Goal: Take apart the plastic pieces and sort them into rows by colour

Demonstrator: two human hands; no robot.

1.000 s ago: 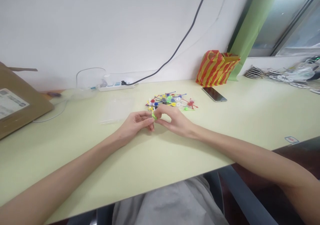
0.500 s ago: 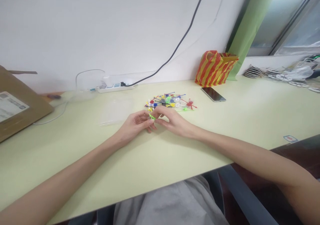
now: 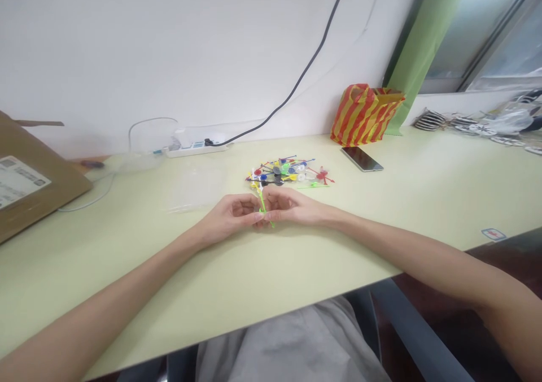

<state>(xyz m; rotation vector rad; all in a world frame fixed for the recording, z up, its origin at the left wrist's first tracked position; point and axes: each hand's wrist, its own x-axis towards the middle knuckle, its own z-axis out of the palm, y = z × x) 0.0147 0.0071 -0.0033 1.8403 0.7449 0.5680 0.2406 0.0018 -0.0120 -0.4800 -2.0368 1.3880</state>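
The left hand (image 3: 232, 212) and right hand (image 3: 292, 207) had their fingers closed on one green plastic pick (image 3: 263, 203) above the desk (image 3: 339, 263); a heap of coloured plastic picks (image 3: 277, 173) lay just beyond, untouched.

Pale green desk (image 3: 296, 263) w/ colored plastic bits (image 3: 283, 172), phone (image 3: 362, 159), clear bag (image 3: 195, 187)

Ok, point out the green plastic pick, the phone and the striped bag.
Green plastic pick (image 3: 262, 201), head view, on its shaft.
Phone (image 3: 361, 159), head view, on its screen.
Striped bag (image 3: 365, 116), head view, on its front.

Left hand (image 3: 231, 217), right hand (image 3: 292, 207), fingers touching
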